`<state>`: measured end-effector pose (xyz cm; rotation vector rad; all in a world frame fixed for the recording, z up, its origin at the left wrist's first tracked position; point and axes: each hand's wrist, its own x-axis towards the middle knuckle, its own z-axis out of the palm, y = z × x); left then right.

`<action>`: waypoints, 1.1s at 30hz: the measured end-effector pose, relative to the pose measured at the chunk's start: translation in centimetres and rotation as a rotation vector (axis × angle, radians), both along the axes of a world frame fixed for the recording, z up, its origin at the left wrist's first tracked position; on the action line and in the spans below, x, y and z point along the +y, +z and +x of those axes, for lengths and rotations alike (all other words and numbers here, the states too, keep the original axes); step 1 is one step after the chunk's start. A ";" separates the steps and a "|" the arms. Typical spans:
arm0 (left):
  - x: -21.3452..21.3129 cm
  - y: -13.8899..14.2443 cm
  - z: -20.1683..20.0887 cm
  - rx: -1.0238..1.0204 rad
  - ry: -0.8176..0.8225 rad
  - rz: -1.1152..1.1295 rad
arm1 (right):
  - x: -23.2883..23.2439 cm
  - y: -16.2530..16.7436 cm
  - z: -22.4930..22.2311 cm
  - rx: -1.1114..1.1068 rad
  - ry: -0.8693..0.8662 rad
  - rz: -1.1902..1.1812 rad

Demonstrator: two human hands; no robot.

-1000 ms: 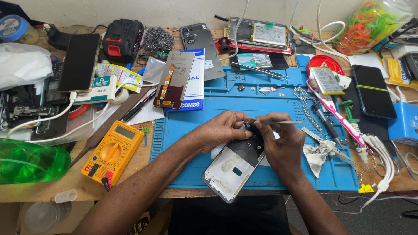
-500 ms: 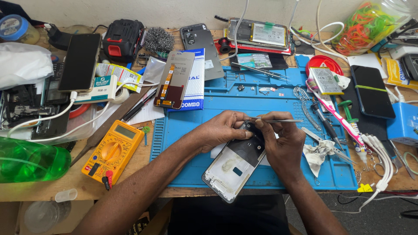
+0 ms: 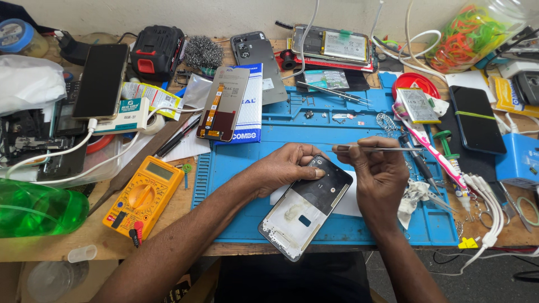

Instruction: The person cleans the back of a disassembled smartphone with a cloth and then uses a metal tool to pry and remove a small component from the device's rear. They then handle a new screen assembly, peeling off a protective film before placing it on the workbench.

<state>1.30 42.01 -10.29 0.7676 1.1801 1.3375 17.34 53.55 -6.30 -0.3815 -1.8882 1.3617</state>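
We see the left hand (image 3: pixel 286 165) pressing fingers on the opened phone (image 3: pixel 306 206) (near edge of the blue mat (image 3: pixel 393 219)), while the right hand (image 3: pixel 379 174) pinches tweezers (image 3: pixel 376 148) above it.

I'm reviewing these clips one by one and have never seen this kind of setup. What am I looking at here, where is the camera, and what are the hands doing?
There is no machine: a person works with two bare hands, filmed by a camera on their head looking down at a cluttered wooden bench. The left hand steadies an opened phone shell lying on a blue work mat. The right hand holds thin metal tweezers just above the phone's top end. Around them lie a yellow multimeter, a green bottle, a dark phone on a white cable, a loose screen part, a phone battery and a jar of coloured rubber bands.
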 end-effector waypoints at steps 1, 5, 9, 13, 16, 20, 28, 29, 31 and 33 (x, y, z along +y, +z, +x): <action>0.0 0.0 0.0 0.001 0.006 -0.001 | 0.1 0.0 0.2 -0.042 -0.029 0.035; 0.1 0.0 -0.1 -0.023 0.009 0.014 | 0.0 -0.6 0.9 -0.131 -0.038 0.129; 0.1 0.0 -0.2 -0.021 0.007 0.004 | -0.3 -1.2 0.9 -0.107 -0.044 0.139; 0.0 0.1 -0.4 -0.047 0.001 0.019 | -0.3 -0.9 1.1 -0.082 -0.050 0.167; 0.2 0.1 -0.4 -0.040 0.011 0.004 | -0.2 -0.7 1.4 -0.063 -0.047 0.241; 0.2 -0.1 -0.3 -0.012 0.019 0.013 | -0.5 -0.8 1.4 -0.079 -0.040 0.212; 0.3 -0.4 -0.3 0.019 0.030 -0.014 | -0.8 -1.3 0.9 -0.106 -0.034 0.211; 0.2 -0.4 -0.3 0.017 0.028 -0.021 | -0.9 -1.4 0.9 -0.102 -0.036 0.223; 0.2 -0.3 -0.3 0.014 0.022 -0.035 | -0.9 -1.4 0.8 -0.095 -0.039 0.247; 0.1 -0.2 -0.3 0.009 0.018 -0.014 | -0.9 -1.5 0.6 -0.076 -0.017 0.236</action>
